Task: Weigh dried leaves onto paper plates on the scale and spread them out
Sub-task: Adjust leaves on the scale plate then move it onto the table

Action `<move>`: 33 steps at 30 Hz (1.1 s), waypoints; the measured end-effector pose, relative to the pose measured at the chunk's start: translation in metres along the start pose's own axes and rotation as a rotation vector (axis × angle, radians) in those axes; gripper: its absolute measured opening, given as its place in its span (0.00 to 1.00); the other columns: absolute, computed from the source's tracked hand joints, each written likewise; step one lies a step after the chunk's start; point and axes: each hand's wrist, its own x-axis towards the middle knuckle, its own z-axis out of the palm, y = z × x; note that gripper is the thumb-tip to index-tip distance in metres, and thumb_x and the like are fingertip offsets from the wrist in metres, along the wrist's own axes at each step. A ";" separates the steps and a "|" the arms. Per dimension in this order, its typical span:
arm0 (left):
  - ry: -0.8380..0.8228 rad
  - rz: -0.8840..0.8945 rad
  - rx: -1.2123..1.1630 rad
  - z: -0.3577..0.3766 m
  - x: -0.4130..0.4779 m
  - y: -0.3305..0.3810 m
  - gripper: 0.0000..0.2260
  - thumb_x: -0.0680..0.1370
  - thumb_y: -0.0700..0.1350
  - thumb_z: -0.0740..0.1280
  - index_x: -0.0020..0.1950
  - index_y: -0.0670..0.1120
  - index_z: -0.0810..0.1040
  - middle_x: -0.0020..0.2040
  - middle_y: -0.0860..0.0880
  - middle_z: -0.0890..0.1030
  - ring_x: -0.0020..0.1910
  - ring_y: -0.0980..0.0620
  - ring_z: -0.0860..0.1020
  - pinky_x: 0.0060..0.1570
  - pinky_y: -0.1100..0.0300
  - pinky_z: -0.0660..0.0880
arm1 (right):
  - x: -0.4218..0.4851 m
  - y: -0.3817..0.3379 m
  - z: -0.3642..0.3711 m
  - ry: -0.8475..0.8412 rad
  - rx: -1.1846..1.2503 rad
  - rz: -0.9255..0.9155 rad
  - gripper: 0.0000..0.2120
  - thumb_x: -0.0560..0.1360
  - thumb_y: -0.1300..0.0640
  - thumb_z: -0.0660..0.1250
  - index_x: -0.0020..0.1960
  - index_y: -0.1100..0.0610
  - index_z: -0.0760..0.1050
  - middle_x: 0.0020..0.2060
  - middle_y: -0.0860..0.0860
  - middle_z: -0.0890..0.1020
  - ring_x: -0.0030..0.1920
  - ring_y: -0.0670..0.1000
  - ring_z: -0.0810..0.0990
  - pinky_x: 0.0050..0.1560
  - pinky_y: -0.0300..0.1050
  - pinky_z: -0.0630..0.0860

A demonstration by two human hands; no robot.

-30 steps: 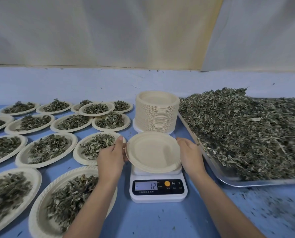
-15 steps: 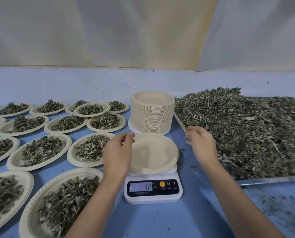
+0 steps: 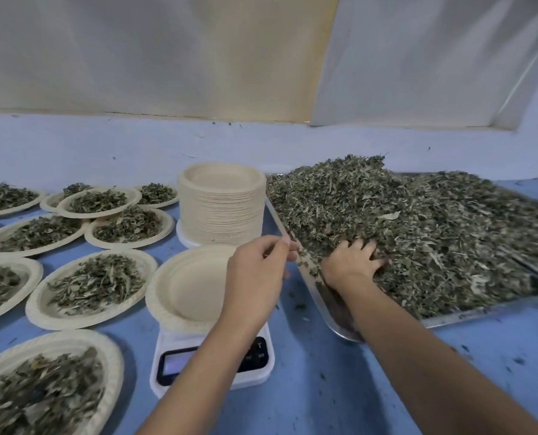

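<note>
The tray (image 3: 335, 315) of leaves (image 3: 402, 221) lay just right of the scale (image 3: 180, 362). The empty plate (image 3: 192, 287) sat on the scale, with no leaves in it yet. Your right hand (image 3: 351, 262) was in the leaves, right of and beyond the scale. Its fingers were bent and the tips buried, so whether they had closed on a handful could not be told. Your left hand (image 3: 258, 268) hovered over the scale's right side, loosely curled, holding nothing. Judged path for the load: left and toward you, with the right hand nearer.
</note>
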 end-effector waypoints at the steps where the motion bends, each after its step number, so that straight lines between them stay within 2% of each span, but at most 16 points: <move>1: 0.005 -0.007 0.005 -0.001 0.000 -0.001 0.13 0.79 0.46 0.63 0.37 0.54 0.81 0.34 0.59 0.82 0.28 0.60 0.76 0.29 0.73 0.69 | 0.001 -0.002 0.001 0.019 0.015 -0.021 0.26 0.79 0.47 0.55 0.73 0.59 0.60 0.73 0.60 0.59 0.74 0.62 0.51 0.70 0.67 0.53; 5: 0.042 -0.043 -0.071 -0.007 0.002 -0.001 0.12 0.79 0.45 0.63 0.38 0.51 0.82 0.36 0.58 0.83 0.27 0.60 0.75 0.28 0.73 0.68 | -0.002 -0.013 0.002 0.041 0.089 -0.178 0.22 0.79 0.49 0.56 0.67 0.62 0.66 0.66 0.60 0.70 0.68 0.62 0.65 0.66 0.58 0.62; 10: 0.062 -0.039 -0.124 -0.010 0.002 0.003 0.12 0.79 0.44 0.62 0.39 0.50 0.82 0.33 0.56 0.82 0.25 0.62 0.73 0.27 0.74 0.67 | -0.009 -0.017 -0.001 0.149 0.060 -0.457 0.15 0.79 0.58 0.55 0.63 0.62 0.69 0.61 0.59 0.73 0.63 0.60 0.70 0.57 0.52 0.70; 14: 0.071 -0.018 -0.110 -0.013 0.002 0.005 0.12 0.79 0.44 0.62 0.39 0.51 0.82 0.34 0.56 0.82 0.24 0.63 0.73 0.27 0.75 0.66 | -0.010 -0.014 -0.008 0.393 0.044 -0.443 0.14 0.77 0.61 0.57 0.61 0.59 0.70 0.61 0.55 0.73 0.62 0.58 0.68 0.44 0.49 0.69; 15: 0.071 -0.018 -0.107 -0.013 0.001 0.005 0.12 0.79 0.44 0.62 0.39 0.51 0.82 0.34 0.55 0.82 0.24 0.62 0.73 0.27 0.75 0.66 | -0.010 -0.013 -0.010 0.445 -0.002 -0.423 0.15 0.77 0.60 0.58 0.62 0.58 0.70 0.63 0.56 0.71 0.64 0.58 0.66 0.47 0.50 0.70; 16: 0.069 -0.020 -0.103 -0.013 0.001 0.005 0.12 0.79 0.44 0.62 0.39 0.51 0.82 0.34 0.55 0.82 0.25 0.62 0.73 0.27 0.75 0.66 | -0.009 -0.012 -0.011 0.462 -0.059 -0.387 0.16 0.77 0.59 0.59 0.64 0.58 0.69 0.67 0.57 0.68 0.67 0.58 0.63 0.55 0.53 0.69; 18: 0.064 -0.024 -0.099 -0.013 0.001 0.006 0.12 0.79 0.44 0.62 0.39 0.50 0.82 0.35 0.55 0.82 0.25 0.62 0.73 0.27 0.74 0.66 | -0.008 -0.007 -0.011 0.383 -0.120 -0.266 0.21 0.77 0.53 0.60 0.68 0.57 0.66 0.74 0.59 0.60 0.73 0.61 0.56 0.69 0.58 0.57; 19: 0.062 -0.026 -0.096 -0.012 0.000 0.006 0.12 0.79 0.44 0.62 0.39 0.50 0.82 0.35 0.55 0.82 0.25 0.61 0.73 0.27 0.74 0.66 | -0.007 -0.005 -0.010 0.310 -0.105 -0.205 0.23 0.77 0.50 0.59 0.69 0.58 0.65 0.74 0.60 0.58 0.74 0.62 0.54 0.71 0.59 0.54; 20: 0.062 -0.027 -0.096 -0.012 0.000 0.006 0.11 0.79 0.44 0.62 0.39 0.49 0.82 0.35 0.55 0.82 0.25 0.61 0.73 0.27 0.74 0.66 | -0.006 -0.003 -0.008 0.229 -0.068 -0.159 0.24 0.78 0.48 0.58 0.70 0.59 0.63 0.74 0.61 0.60 0.73 0.63 0.57 0.71 0.59 0.54; 22: 0.063 -0.026 -0.095 -0.012 0.000 0.006 0.11 0.79 0.44 0.62 0.40 0.49 0.82 0.35 0.55 0.82 0.25 0.61 0.73 0.27 0.74 0.66 | -0.004 -0.002 -0.005 0.098 0.006 -0.150 0.22 0.80 0.50 0.55 0.69 0.62 0.63 0.70 0.62 0.66 0.69 0.63 0.63 0.67 0.56 0.62; 25: 0.065 -0.022 -0.092 -0.013 0.001 0.005 0.11 0.79 0.44 0.62 0.40 0.49 0.82 0.34 0.55 0.82 0.25 0.62 0.73 0.27 0.74 0.66 | -0.005 -0.004 -0.004 0.060 0.061 -0.256 0.20 0.80 0.53 0.53 0.68 0.62 0.66 0.67 0.61 0.69 0.66 0.63 0.67 0.63 0.54 0.66; 28: 0.064 -0.027 -0.097 -0.014 0.001 0.005 0.12 0.79 0.44 0.62 0.39 0.50 0.82 0.33 0.56 0.82 0.25 0.62 0.73 0.27 0.74 0.66 | -0.007 -0.008 -0.005 0.102 0.218 -0.391 0.18 0.80 0.56 0.53 0.67 0.61 0.68 0.65 0.60 0.72 0.64 0.61 0.69 0.63 0.52 0.68; 31: 0.068 -0.021 -0.096 -0.016 0.002 0.006 0.12 0.79 0.44 0.62 0.38 0.51 0.82 0.34 0.57 0.82 0.25 0.62 0.73 0.27 0.74 0.67 | -0.005 -0.010 -0.003 0.226 0.350 -0.483 0.19 0.80 0.59 0.52 0.69 0.59 0.68 0.68 0.56 0.70 0.67 0.57 0.66 0.65 0.49 0.65; 33: 0.075 -0.017 -0.099 -0.018 0.002 0.006 0.12 0.79 0.44 0.62 0.38 0.51 0.82 0.35 0.57 0.83 0.25 0.62 0.74 0.27 0.75 0.66 | -0.003 -0.010 -0.003 0.330 0.370 -0.489 0.18 0.81 0.57 0.52 0.69 0.57 0.69 0.69 0.54 0.69 0.68 0.55 0.64 0.65 0.49 0.66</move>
